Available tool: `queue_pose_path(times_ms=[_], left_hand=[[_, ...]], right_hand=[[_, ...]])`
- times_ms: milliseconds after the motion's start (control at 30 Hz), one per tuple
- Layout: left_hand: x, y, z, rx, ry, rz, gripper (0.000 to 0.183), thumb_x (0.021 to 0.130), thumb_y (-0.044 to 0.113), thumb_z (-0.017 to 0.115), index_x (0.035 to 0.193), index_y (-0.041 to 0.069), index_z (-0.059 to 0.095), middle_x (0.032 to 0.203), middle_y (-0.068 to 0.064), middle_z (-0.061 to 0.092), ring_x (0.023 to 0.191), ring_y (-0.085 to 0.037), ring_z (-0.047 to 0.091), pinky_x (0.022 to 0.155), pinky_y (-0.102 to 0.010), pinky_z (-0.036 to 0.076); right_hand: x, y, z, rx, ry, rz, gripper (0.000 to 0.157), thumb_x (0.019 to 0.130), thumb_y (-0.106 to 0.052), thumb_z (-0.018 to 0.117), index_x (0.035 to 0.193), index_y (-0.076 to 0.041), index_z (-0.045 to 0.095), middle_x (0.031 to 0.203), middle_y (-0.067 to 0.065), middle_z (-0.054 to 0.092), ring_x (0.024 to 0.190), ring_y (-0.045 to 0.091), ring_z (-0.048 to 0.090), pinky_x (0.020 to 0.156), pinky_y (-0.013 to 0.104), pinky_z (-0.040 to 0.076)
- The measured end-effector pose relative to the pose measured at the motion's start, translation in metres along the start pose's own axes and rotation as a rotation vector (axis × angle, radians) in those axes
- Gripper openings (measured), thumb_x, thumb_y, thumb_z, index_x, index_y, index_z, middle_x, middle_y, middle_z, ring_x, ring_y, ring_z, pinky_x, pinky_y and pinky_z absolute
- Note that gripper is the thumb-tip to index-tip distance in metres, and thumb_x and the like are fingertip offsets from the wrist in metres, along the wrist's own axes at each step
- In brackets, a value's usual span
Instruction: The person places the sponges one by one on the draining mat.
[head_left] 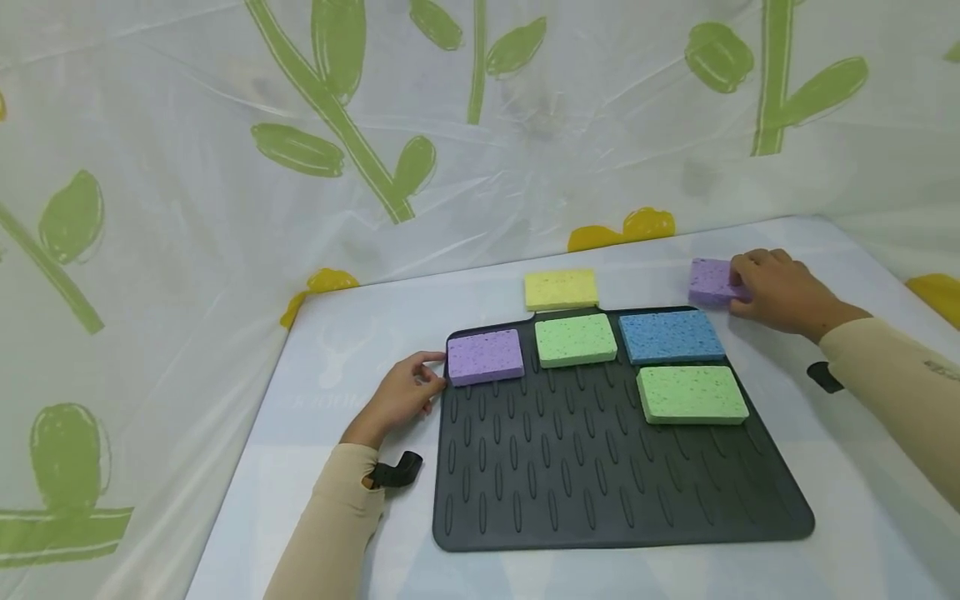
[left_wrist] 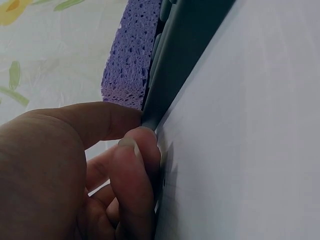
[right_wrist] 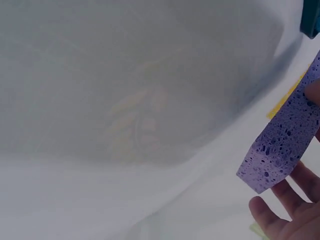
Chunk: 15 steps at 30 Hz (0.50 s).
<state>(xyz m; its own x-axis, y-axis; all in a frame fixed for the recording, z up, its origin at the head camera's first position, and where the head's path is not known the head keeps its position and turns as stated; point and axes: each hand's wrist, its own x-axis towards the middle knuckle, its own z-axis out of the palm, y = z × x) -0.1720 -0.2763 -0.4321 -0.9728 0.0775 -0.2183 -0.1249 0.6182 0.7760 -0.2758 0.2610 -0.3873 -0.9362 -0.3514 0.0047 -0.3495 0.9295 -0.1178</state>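
Note:
My right hand (head_left: 780,292) grips a purple sponge (head_left: 708,282) at the table's back right, beyond the mat. In the right wrist view, fingers and thumb lie around the purple sponge (right_wrist: 280,145). My left hand (head_left: 401,392) touches the left edge of a dark grey ridged mat (head_left: 547,500) with index finger and thumb. The left wrist view shows those fingertips against the mat's rim (left_wrist: 172,75), just below another purple sponge (left_wrist: 130,55). That sponge (head_left: 486,357) lies in the mat's back left corner.
On the mat lie a green sponge (head_left: 576,339) at the back middle, a blue sponge (head_left: 671,335) at the back right and another green sponge (head_left: 692,393) in front of it. A yellow sponge (head_left: 561,288) sits behind the mat on the white table (head_left: 330,433). Patterned sheeting (head_left: 187,208) hangs behind.

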Motion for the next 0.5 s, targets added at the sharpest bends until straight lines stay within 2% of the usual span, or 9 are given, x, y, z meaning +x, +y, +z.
queue_pose_path(times_ms=[200, 367, 500], left_hand=[[0.001, 0.001, 0.001, 0.010, 0.000, 0.002, 0.048, 0.094, 0.017, 0.063, 0.141, 0.017, 0.054, 0.096, -0.008, 0.062, 0.057, -0.014, 0.057, 0.053, -0.028, 0.050], [0.001, 0.002, 0.001, 0.009, 0.003, 0.006, 0.049, 0.094, 0.017, 0.063, 0.142, 0.017, 0.054, 0.097, -0.008, 0.061, 0.058, -0.014, 0.057, 0.053, -0.028, 0.050], [0.000, 0.002, 0.001, 0.021, 0.005, -0.008, 0.049, 0.094, 0.018, 0.063, 0.142, 0.018, 0.054, 0.098, -0.008, 0.061, 0.058, -0.014, 0.057, 0.053, -0.027, 0.050]], right_hand=[[-0.019, -0.011, -0.009, 0.007, 0.081, -0.049, 0.031, 0.083, -0.013, 0.073, 0.104, 0.001, 0.056, 0.128, 0.032, 0.051, 0.117, 0.051, 0.043, 0.100, 0.070, 0.036], [-0.033, -0.025, -0.012, 0.028, 0.172, -0.099, 0.030, 0.078, -0.012, 0.077, 0.099, -0.003, 0.057, 0.125, 0.028, 0.054, 0.115, 0.047, 0.046, 0.097, 0.067, 0.040], [-0.041, -0.036, -0.013, 0.050, 0.197, -0.125, 0.029, 0.077, -0.011, 0.078, 0.097, -0.005, 0.057, 0.126, 0.026, 0.053, 0.116, 0.046, 0.045, 0.097, 0.067, 0.039]])
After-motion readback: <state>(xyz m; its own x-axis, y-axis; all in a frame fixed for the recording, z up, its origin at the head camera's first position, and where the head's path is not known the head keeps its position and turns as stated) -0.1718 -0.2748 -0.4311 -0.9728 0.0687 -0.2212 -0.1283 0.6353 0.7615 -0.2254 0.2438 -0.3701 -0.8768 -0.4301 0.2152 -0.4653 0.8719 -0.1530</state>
